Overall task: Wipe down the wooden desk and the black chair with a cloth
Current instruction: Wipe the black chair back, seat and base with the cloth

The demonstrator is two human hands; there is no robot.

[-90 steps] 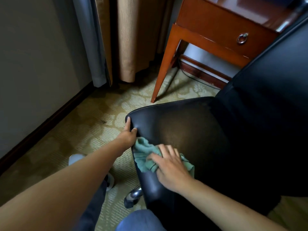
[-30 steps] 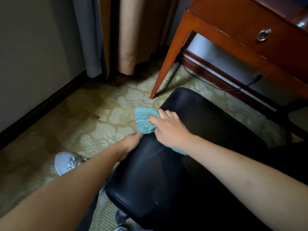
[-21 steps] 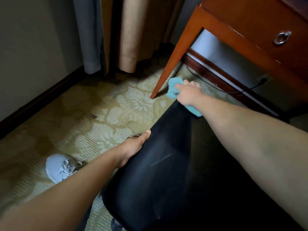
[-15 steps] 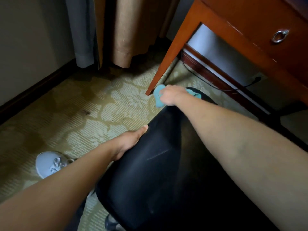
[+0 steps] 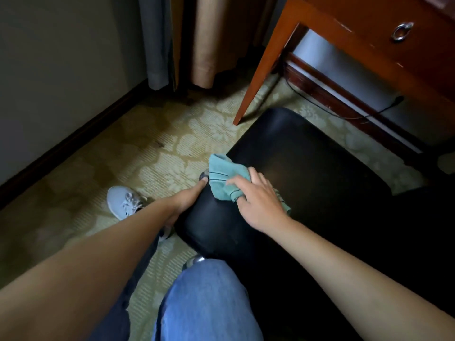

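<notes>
Cloth (image 5: pixel 225 177) lies bunched on black chair (image 5: pixel 307 168) seat edge, right hand (image 5: pixel 261 205) pressing it flat-fingered; left hand (image 5: pixel 187 199) grasps the seat corner. Risk: chair swivels (grip looks light), cloth slides off edge.

Patterned carpet (image 5: pixel 157 148); grey and tan curtains (image 5: pixel 187 40); white sneaker (image 5: pixel 123 201); black cable (image 5: pixel 344 114).

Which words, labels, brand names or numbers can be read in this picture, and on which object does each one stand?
None: no readable text shows anywhere in the head view.
cloth: only dark stripes, no letters.
shoe: no mark clear enough to read.
wooden desk: a plain drawer front with a metal ring pull, no label.
black chair: plain surface, no tag visible.
</notes>
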